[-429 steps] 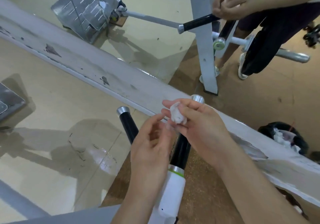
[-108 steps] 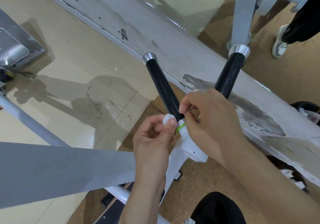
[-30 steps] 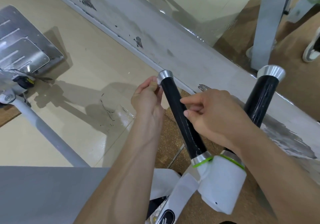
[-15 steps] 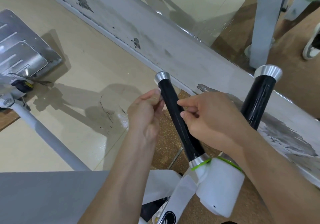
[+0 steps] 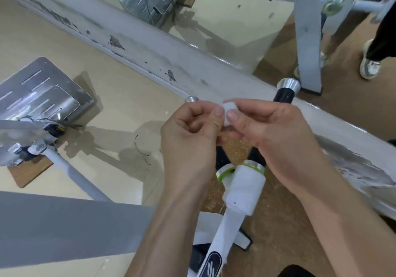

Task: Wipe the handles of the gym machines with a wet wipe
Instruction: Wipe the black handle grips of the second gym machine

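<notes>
left handle [image 5: 221,158] and right handle [image 5: 284,94] splay away in a V behind the fingers; left hand [image 5: 188,135] and right hand [image 5: 272,131] both pinch the balled wet wipe [image 5: 228,110] at fingertips

A long white ledge [image 5: 150,47] with chipped paint runs across the beige tiled floor [image 5: 120,109], with a mirror [image 5: 235,25] above it. A grey-and-white sneaker [image 5: 369,68] shows in the glass. On the left lies a slotted metal plate [image 5: 40,92], with a brown board [image 5: 27,173] near it.
</notes>
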A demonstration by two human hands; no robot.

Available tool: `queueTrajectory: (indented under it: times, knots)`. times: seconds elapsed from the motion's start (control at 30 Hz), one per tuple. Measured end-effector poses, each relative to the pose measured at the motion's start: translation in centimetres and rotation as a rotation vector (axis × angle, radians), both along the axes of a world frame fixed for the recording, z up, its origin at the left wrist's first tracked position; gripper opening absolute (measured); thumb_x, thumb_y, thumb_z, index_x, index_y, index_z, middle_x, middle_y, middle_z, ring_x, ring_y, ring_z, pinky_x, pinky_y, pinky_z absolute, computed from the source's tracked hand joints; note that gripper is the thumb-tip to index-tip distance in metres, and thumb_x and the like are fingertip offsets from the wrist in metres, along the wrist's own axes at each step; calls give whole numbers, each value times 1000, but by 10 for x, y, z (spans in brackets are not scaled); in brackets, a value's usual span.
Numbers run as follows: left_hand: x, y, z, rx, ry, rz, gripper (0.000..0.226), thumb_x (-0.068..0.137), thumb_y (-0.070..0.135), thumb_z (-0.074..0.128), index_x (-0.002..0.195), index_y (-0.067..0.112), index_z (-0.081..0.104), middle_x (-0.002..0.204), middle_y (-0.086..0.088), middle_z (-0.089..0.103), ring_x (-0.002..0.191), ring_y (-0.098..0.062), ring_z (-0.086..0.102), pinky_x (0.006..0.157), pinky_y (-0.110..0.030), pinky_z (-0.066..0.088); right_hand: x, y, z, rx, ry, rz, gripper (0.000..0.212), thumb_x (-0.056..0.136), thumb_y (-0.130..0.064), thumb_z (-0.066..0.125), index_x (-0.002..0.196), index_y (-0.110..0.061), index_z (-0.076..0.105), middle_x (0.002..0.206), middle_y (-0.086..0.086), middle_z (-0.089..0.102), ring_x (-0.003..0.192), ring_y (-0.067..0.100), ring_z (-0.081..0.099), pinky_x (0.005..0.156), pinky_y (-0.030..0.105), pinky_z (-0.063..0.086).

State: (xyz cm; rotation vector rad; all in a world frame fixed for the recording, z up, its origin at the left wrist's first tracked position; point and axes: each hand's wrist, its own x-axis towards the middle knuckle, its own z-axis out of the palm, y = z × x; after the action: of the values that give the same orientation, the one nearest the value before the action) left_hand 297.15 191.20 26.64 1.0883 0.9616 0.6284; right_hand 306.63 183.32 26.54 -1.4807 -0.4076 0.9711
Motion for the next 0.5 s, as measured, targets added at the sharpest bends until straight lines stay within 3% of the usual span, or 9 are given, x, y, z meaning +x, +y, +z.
queueTrajectory:
  times: [0.07,0.17,0.23,0.33,0.5]
  knots:
    - [-4,-23,15,117,18,-23,13,85,4,67,75,12,66,67,-4,72,60,-12,68,53,-20,52,-7,-26,9,58,7,-74,25,77,-6,70,101,-9,73,92,9,75,88,22,71,78,37,55]
    - [-13,-59,31,338,99,-82,22,81,4,71,70,22,68,66,5,72,61,-10,68,58,-28,56,-15,-72,21,95,51,-185,23,74,7,67,88,-10,75,75,3,75,68,10,68,61,18,51]
    - [-20,-89,42,413,128,-158,22,79,5,73,69,24,69,65,9,71,63,-9,68,62,-31,57,-24,-106,26,81,55,-194,18,73,0,69,81,-15,76,77,3,75,68,9,66,61,19,50]
    - [-37,-140,58,431,83,-235,22,79,6,73,73,27,69,68,9,70,65,-8,66,63,-22,53,-42,-158,30,65,104,-248,20,67,-17,68,84,-18,77,79,3,73,65,10,59,61,26,46]
    - [-67,-236,77,447,90,-476,25,82,21,60,84,44,72,63,21,61,56,5,53,53,-5,38,-82,-251,50,230,394,-365,12,72,-9,59,79,-12,68,78,6,69,66,15,62,46,20,46]
